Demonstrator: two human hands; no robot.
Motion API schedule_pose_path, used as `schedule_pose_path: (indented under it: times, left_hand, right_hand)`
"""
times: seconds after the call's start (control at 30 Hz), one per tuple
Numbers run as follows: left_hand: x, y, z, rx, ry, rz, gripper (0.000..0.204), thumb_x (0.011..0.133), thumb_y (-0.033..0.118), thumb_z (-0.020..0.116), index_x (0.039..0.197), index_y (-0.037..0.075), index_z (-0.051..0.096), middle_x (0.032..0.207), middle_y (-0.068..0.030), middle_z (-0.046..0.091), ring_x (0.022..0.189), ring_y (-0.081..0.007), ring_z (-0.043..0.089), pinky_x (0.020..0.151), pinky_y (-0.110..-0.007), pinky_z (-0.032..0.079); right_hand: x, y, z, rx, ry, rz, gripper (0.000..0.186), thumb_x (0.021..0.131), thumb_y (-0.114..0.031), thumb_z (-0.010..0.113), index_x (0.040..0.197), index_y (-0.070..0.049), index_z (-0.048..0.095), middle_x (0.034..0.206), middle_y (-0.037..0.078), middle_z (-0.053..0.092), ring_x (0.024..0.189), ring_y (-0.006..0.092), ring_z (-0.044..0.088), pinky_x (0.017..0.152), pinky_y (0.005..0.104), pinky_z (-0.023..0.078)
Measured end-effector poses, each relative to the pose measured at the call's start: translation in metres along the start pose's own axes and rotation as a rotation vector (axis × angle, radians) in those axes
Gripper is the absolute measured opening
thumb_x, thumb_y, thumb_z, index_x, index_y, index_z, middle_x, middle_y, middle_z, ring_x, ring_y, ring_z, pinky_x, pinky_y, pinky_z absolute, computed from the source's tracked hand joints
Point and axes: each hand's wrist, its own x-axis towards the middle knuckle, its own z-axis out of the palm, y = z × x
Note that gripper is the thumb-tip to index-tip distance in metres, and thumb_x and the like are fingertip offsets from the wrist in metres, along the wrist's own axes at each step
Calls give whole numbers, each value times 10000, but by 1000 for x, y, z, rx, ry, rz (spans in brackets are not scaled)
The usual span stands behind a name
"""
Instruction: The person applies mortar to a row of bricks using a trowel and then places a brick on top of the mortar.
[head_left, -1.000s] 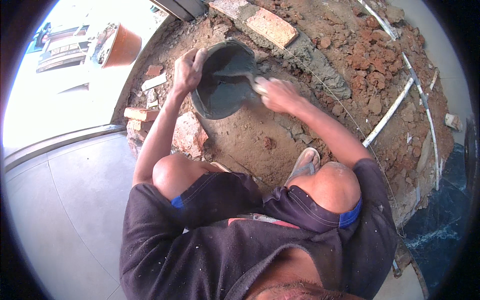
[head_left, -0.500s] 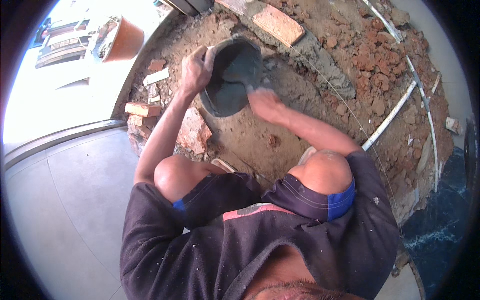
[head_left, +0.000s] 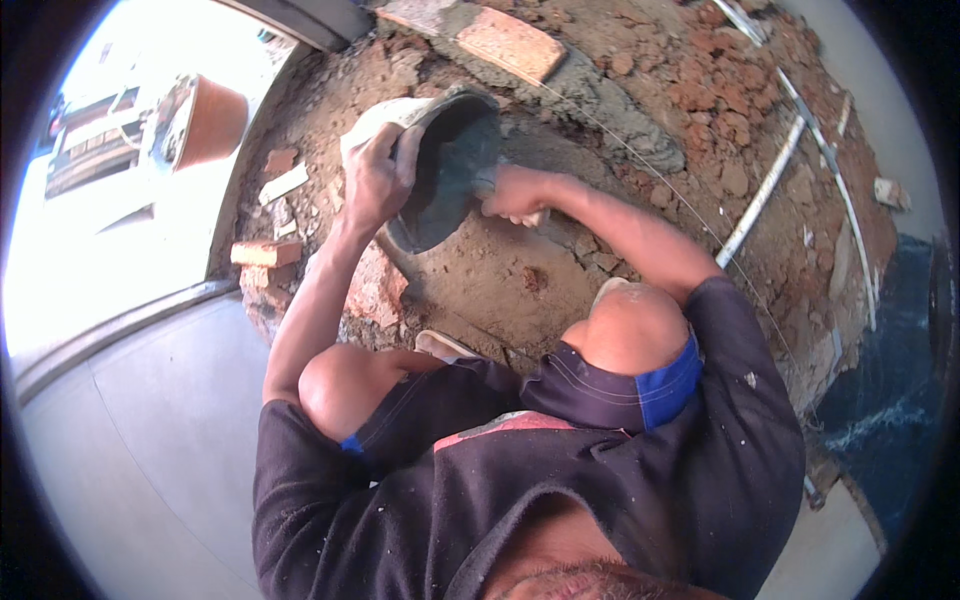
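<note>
A bucket (head_left: 432, 215), dark inside and pale outside, is tipped over the dirt with its mouth facing right. My left hand (head_left: 382, 178) grips its outer side, thumb and fingers spread around the wall near the base. Wet grey mortar seems to coat the inside. At the bucket's mouth my right hand (head_left: 518, 192) is closed around the short pale handle of a trowel (head_left: 541, 217). The trowel's blade reaches inside the bucket and is mostly lost in shadow and blur.
Beyond the bucket, a brick (head_left: 512, 44) lies on a grey mortar bed (head_left: 625, 125), with a taut string (head_left: 690, 207) alongside. White pipes (head_left: 765, 190) cross the rubble at right. Broken bricks (head_left: 266, 253) sit at left by the tiled floor (head_left: 150, 430). An orange tub (head_left: 212, 122) stands outside.
The bucket has tipped further, showing its pale outside, and my left hand has shifted toward its base. My right hand has turned, bringing the trowel handle's end into sight. The whole view has shifted slightly.
</note>
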Motion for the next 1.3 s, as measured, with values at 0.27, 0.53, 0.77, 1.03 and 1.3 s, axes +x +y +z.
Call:
schedule_pose_path:
  times: [0.27,0.53,0.77,1.03,1.3]
  left_hand:
    - [1,12,2,-59,-104,-59,249,947,185,668,790,-9,668,621,-166,605,542,-254,586,575,-374,485]
    - [2,-32,-4,-56,-18,-268,344,1002,285,599,823,-6,635,598,-111,520,588,-125,488,565,-329,428]
    - [-9,-111,-24,-371,281,-553,355,1050,290,513,856,32,659,736,41,549,664,-49,443,587,-240,366]
    - [-42,-189,-47,-469,305,-768,423,1065,294,465,1253,-34,652,1181,-103,685,1038,-174,623,942,-315,484]
    - [-87,-201,-68,-276,337,-1112,430,1034,403,524,1039,1,677,845,-48,630,685,-139,562,612,-310,465]
  right_hand:
    - [10,41,27,1089,-620,-108,306,943,-128,609,1242,-87,556,662,-56,462,495,42,437,427,227,396]
    - [-57,40,39,1248,-573,-360,521,895,-104,643,1368,-35,435,687,-21,474,488,49,454,384,206,385]
    - [-184,54,-9,1173,-89,-375,669,830,-35,663,1427,29,369,670,20,525,464,73,500,389,238,426]
    - [-196,137,-26,-140,977,79,667,824,-143,667,1436,9,450,883,160,686,705,254,676,661,384,572]
    - [-200,102,-49,-208,1121,208,551,865,-228,657,1366,-72,489,1061,263,682,1007,458,646,886,511,518]
